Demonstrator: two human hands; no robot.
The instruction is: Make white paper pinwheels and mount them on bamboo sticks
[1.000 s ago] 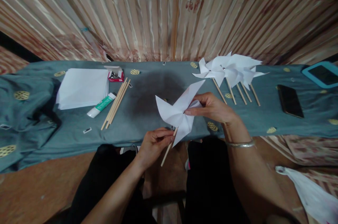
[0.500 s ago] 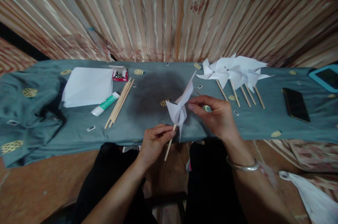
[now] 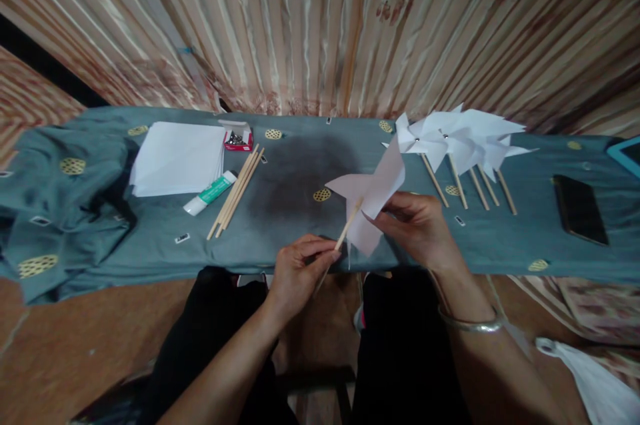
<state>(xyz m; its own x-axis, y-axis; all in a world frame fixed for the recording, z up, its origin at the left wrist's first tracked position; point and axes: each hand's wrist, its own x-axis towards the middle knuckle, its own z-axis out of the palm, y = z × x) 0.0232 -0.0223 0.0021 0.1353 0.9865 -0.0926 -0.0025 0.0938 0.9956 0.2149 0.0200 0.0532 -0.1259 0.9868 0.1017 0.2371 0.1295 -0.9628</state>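
Note:
My left hand (image 3: 300,271) is closed around the wooden stick (image 3: 346,228) of a white paper pinwheel (image 3: 383,188), pinching it between thumb and fingers near the table's front edge. The stick slants up to the right, and its upper end lies against the back of the folded paper. On the pinwheel's right side, my right hand (image 3: 420,228) has its fingers closed at the edge of a paper blade; the fingertips are partly hidden by the paper. The pinwheel's front faces away from me, so its centre fastening is out of sight.
Several finished pinwheels (image 3: 465,135) lie at the back right, beside a black phone (image 3: 580,210) and a blue-edged device (image 3: 627,155). To the left are white paper sheets (image 3: 177,158), a red box of metal pins (image 3: 239,138), a glue tube (image 3: 210,193) and loose wooden sticks (image 3: 237,191).
The pinwheel has turned so its back and stick end now face me. My right hand has come in from beside the paper to its blade edge. The view has shifted slightly.

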